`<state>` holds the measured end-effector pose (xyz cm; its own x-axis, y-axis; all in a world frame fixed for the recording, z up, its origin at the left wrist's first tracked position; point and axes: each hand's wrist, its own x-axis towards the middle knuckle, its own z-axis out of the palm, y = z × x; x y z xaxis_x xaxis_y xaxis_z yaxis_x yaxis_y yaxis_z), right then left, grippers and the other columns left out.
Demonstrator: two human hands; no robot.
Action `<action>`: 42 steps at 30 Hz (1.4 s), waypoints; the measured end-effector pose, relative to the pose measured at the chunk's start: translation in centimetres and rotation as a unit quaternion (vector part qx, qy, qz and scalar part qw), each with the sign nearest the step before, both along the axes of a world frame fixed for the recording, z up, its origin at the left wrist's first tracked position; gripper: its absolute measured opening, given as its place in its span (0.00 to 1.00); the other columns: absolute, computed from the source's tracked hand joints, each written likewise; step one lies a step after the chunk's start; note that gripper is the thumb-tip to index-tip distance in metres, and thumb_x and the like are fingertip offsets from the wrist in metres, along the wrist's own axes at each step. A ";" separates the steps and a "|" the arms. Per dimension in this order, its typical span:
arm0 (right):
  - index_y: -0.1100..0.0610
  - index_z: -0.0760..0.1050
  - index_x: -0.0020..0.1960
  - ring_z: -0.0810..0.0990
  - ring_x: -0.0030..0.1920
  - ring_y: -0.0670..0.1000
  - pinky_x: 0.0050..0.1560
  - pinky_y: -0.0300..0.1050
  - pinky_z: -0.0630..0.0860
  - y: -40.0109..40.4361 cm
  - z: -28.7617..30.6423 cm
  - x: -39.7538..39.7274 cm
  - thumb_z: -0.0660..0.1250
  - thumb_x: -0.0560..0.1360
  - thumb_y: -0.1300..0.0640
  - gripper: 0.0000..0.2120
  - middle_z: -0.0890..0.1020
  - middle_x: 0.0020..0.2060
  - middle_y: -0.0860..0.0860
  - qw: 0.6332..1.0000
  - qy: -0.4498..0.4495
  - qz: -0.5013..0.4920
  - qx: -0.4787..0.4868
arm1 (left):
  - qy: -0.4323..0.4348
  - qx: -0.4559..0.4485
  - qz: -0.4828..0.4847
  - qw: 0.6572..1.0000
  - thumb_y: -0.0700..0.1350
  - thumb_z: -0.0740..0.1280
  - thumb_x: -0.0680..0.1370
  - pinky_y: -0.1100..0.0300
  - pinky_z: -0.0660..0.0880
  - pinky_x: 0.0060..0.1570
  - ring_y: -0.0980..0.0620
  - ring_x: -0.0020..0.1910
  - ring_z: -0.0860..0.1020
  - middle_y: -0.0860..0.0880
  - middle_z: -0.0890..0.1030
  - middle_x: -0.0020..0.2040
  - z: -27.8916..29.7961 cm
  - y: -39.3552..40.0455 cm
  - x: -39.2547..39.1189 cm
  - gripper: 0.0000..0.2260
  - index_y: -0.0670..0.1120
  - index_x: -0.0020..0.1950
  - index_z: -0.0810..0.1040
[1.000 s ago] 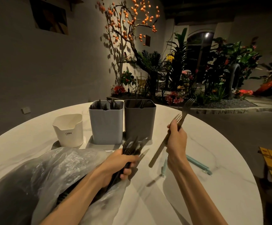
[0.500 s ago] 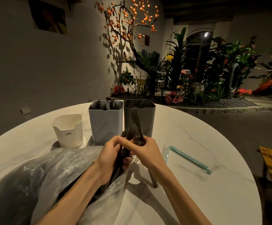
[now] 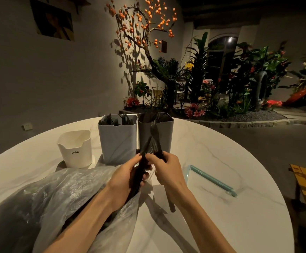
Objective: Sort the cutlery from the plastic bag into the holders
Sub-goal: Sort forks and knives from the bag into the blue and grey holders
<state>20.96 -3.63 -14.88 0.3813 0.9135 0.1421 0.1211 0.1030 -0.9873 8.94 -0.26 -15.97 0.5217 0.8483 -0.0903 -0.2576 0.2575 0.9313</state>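
I see a table [image 3: 221,161] with a smooth, polished top that looks like pale marble with thin grey veins. The bag [image 3: 71,189] is thin clear plastic, crinkled and faintly shiny where light catches its folds. The cutlery [image 3: 141,172] in my left hand [image 3: 124,181] looks like dark matt plastic, as does the fork [image 3: 155,136] in my right hand [image 3: 166,170]. The white holder [image 3: 75,148], the light grey holder [image 3: 118,141] and the dark grey holder [image 3: 164,132] all look like smooth matt plastic. A clear flat sleeve [image 3: 208,181] with a pale teal strip seems glossy plastic.
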 end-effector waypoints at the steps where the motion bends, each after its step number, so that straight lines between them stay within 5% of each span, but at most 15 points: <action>1: 0.56 0.81 0.46 0.78 0.31 0.43 0.32 0.33 0.71 0.1 0.1 0.1 0.70 0.78 0.51 0.08 0.81 0.32 0.46 1.000 0.019 0.001 0.001 | 0.000 0.011 -0.001 1.000 0.53 0.60 0.83 0.59 0.70 0.36 0.54 0.36 0.74 0.45 0.79 0.46 0.0 0.0 0.0 0.16 0.47 0.57 0.85; 5: 0.58 0.80 0.52 0.76 0.37 0.47 0.34 0.36 0.72 0.0 0.7 0.8 0.67 0.80 0.49 0.12 0.83 0.41 0.55 0.997 0.074 -0.015 0.019 | 0.024 0.065 0.013 0.998 0.46 0.61 0.84 0.63 0.72 0.34 0.54 0.36 0.76 0.46 0.78 0.43 0.0 -0.1 -0.1 0.12 0.52 0.63 0.81; 9: 0.57 0.77 0.54 0.75 0.33 0.43 0.29 0.35 0.68 -0.2 1.3 1.7 0.58 0.85 0.49 0.13 0.87 0.40 0.49 0.991 0.111 -0.042 0.056 | 0.039 0.051 0.021 0.998 0.44 0.62 0.84 0.63 0.73 0.31 0.54 0.34 0.75 0.47 0.77 0.37 0.1 -0.2 -0.1 0.12 0.42 0.64 0.79; 14: 0.57 0.73 0.50 0.81 0.39 0.51 0.40 0.43 0.79 -0.3 1.4 1.8 0.52 0.86 0.49 0.15 0.78 0.38 0.53 0.986 0.151 -0.038 0.054 | 0.000 0.043 0.019 0.999 0.42 0.62 0.83 0.63 0.74 0.29 0.54 0.34 0.77 0.47 0.79 0.41 0.4 -0.4 -0.1 0.13 0.39 0.65 0.76; 16: 0.57 0.70 0.52 0.79 0.32 0.50 0.33 0.43 0.78 -0.4 1.3 1.6 0.52 0.86 0.48 0.15 0.75 0.37 0.53 0.979 0.197 0.014 0.046 | -0.003 0.039 0.025 0.999 0.42 0.63 0.82 0.62 0.75 0.30 0.53 0.34 0.78 0.46 0.79 0.42 0.3 -0.3 -0.1 0.13 0.38 0.65 0.76; 20: 0.55 0.67 0.44 0.64 0.24 0.45 0.24 0.36 0.63 -0.5 1.4 1.2 0.59 0.82 0.41 0.18 0.69 0.27 0.47 0.982 0.174 0.064 0.019 | -0.010 0.044 0.030 0.999 0.45 0.68 0.79 0.61 0.75 0.30 0.52 0.34 0.78 0.44 0.79 0.43 0.3 -0.3 0.0 0.16 0.39 0.64 0.76; 25: 0.56 0.77 0.44 0.67 0.25 0.45 0.25 0.37 0.65 -0.8 1.2 1.2 0.76 0.72 0.45 0.16 0.71 0.24 0.45 0.994 0.098 0.035 0.021 | 0.003 0.085 0.046 0.995 0.46 0.71 0.76 0.57 0.79 0.39 0.48 0.40 0.82 0.43 0.84 0.48 0.1 -0.3 -0.1 0.17 0.46 0.64 0.78; 30: 0.56 0.80 0.44 0.71 0.32 0.44 0.38 0.41 0.70 0.2 0.6 1.7 0.70 0.78 0.46 0.13 0.74 0.24 0.42 0.992 0.086 -0.076 0.049 | 0.005 0.071 0.066 0.995 0.42 0.69 0.80 0.55 0.81 0.43 0.43 0.49 0.86 0.42 0.86 0.53 0.1 -0.3 0.0 0.11 0.42 0.61 0.79; 33: 0.54 0.77 0.44 0.72 0.36 0.44 0.41 0.39 0.69 0.2 1.3 2.3 0.64 0.81 0.47 0.13 0.75 0.31 0.43 0.981 0.148 -0.108 0.069 | 0.037 0.061 0.075 0.995 0.42 0.68 0.80 0.55 0.80 0.43 0.45 0.45 0.86 0.41 0.86 0.49 0.0 -0.2 0.0 0.10 0.39 0.59 0.79; 37: 0.62 0.76 0.48 0.83 0.36 0.52 0.36 0.43 0.81 -0.4 2.2 3.0 0.56 0.85 0.47 0.20 0.84 0.36 0.55 0.967 0.231 -0.075 0.080 | 0.002 0.075 0.039 0.996 0.43 0.66 0.81 0.57 0.77 0.34 0.48 0.34 0.79 0.43 0.82 0.43 0.4 -0.6 -0.3 0.10 0.40 0.61 0.76; 39: 0.63 0.73 0.43 0.75 0.25 0.50 0.26 0.42 0.75 -0.6 2.0 3.0 0.55 0.84 0.45 0.24 0.79 0.29 0.54 0.969 0.228 -0.027 0.087 | -0.022 0.060 0.021 0.998 0.46 0.66 0.81 0.58 0.73 0.28 0.49 0.29 0.74 0.42 0.82 0.43 0.6 -0.6 -0.3 0.12 0.44 0.62 0.74; 42: 0.59 0.72 0.42 0.62 0.23 0.46 0.23 0.37 0.61 -0.8 2.1 2.6 0.61 0.80 0.40 0.22 0.65 0.24 0.48 0.979 0.184 0.024 0.083 | -0.038 0.047 -0.003 0.998 0.50 0.68 0.79 0.61 0.67 0.23 0.51 0.23 0.69 0.41 0.79 0.41 0.7 -0.8 -0.3 0.14 0.44 0.60 0.73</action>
<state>23.59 -4.46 -12.83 0.3911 0.9079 0.1506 -0.2486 0.2618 -0.9326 8.63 -1.04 -15.25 0.5293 0.8479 0.0298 -0.3264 0.1710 0.9296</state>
